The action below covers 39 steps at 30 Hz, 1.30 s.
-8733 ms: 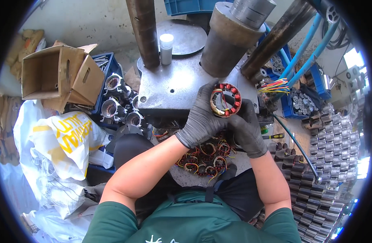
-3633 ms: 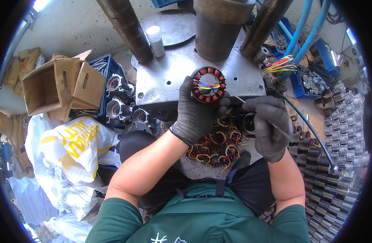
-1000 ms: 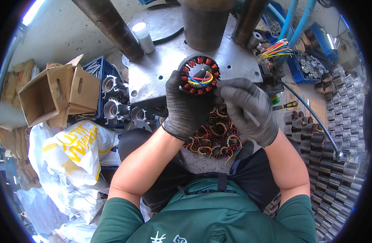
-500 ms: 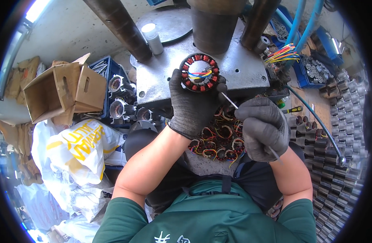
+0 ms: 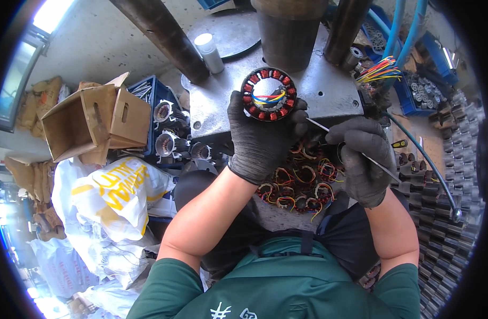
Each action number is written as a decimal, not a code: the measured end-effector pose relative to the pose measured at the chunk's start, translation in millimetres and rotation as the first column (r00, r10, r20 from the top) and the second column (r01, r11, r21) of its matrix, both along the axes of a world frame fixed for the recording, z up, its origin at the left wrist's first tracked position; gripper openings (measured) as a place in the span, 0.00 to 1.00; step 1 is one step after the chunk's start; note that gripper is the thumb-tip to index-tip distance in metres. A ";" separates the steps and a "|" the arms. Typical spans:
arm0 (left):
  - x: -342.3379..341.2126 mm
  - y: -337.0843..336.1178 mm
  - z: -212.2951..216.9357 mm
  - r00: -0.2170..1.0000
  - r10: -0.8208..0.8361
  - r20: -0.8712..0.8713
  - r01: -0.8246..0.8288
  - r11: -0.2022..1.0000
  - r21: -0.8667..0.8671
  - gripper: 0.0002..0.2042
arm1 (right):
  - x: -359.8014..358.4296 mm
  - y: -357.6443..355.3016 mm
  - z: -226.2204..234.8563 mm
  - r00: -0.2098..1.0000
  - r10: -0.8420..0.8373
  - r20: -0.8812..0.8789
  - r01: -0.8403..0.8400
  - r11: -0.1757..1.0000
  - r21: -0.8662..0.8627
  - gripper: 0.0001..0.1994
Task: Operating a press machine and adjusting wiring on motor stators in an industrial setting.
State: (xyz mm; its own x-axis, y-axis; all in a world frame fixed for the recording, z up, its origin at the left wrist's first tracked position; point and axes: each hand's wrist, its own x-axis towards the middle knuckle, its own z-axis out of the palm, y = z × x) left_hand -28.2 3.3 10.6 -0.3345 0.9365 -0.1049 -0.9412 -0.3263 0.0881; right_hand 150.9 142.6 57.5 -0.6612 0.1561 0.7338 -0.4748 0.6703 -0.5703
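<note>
My left hand point(image 5: 262, 139), in a dark glove, holds up a round stator ring point(image 5: 268, 94) with red copper coils and coloured wires across its middle, over the grey metal press plate point(image 5: 329, 95). My right hand point(image 5: 362, 159), also gloved, grips a thin metal rod point(image 5: 355, 151) whose tip points toward the ring's right side. Below both hands lies a heap of similar wound stators point(image 5: 299, 183) on my lap.
A thick press cylinder point(image 5: 289, 26) and two columns rise behind the plate. An open cardboard box point(image 5: 92, 122) and a blue crate of motor parts point(image 5: 167, 125) sit left. White sacks point(image 5: 113, 199) lie lower left. Stacked metal pieces point(image 5: 446, 175) fill the right.
My left hand has kept the stator raised, turning it slightly. My right hand has drawn back from the ring and now holds the thin rod pointed at it.
</note>
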 end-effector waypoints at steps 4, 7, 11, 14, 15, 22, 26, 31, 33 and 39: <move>1.8 0.1 0.3 0.999 -0.002 -0.034 0.001 1.000 -0.013 0.46 | 0.1 1.5 1.1 0.999 0.029 -0.015 -0.030 0.996 -0.083 0.13; 1.7 -1.2 -2.0 1.000 -0.024 -0.008 0.024 0.999 0.022 0.47 | 0.7 3.4 0.8 0.999 0.029 -0.027 -0.031 0.997 -0.075 0.14; 2.4 -1.3 -5.0 0.998 -0.030 -0.063 0.033 0.998 0.061 0.48 | 1.1 3.5 1.6 0.998 0.052 -0.018 -0.054 0.994 -0.094 0.16; 2.4 0.3 -9.3 0.993 -0.017 -0.116 0.025 0.997 0.067 0.48 | 1.2 4.9 1.6 0.997 0.063 -0.032 -0.066 0.995 -0.081 0.17; 3.0 0.6 -9.6 0.993 -0.017 -0.117 0.025 0.997 0.067 0.48 | 1.3 5.2 1.4 0.996 0.071 -0.046 -0.074 0.994 -0.079 0.17; 5.0 4.0 -23.4 0.992 -0.066 -0.104 0.083 0.983 0.167 0.50 | -6.4 -9.9 13.5 0.983 0.165 -0.080 -0.179 0.963 -0.204 0.17; 20.3 7.7 -10.3 0.960 0.002 -0.279 -0.014 0.999 -0.041 0.49 | -9.3 -12.7 8.5 0.992 0.128 -0.021 -0.129 0.986 -0.101 0.16; 26.8 8.4 -7.9 0.963 -0.006 -0.268 -0.019 0.996 -0.091 0.45 | -13.9 -17.2 8.7 0.997 0.072 0.012 -0.071 0.995 -0.072 0.16; 28.8 7.7 -7.8 0.961 -0.019 -0.276 -0.009 0.995 -0.099 0.44 | -15.6 -17.7 6.7 0.998 0.062 0.018 -0.060 0.996 -0.073 0.16; 31.9 7.8 -9.3 0.951 -0.044 -0.308 0.013 0.995 -0.099 0.44 | -15.7 -18.1 5.0 1.000 0.025 0.017 -0.024 0.997 -0.068 0.16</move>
State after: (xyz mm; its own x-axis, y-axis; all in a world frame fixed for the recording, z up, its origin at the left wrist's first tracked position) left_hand 3.7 11.1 1.2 -0.3379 0.9369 -0.0894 -0.8716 -0.2757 0.4053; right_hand 135.2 124.5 62.5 -0.6782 0.1885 0.7103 -0.4802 0.6180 -0.6225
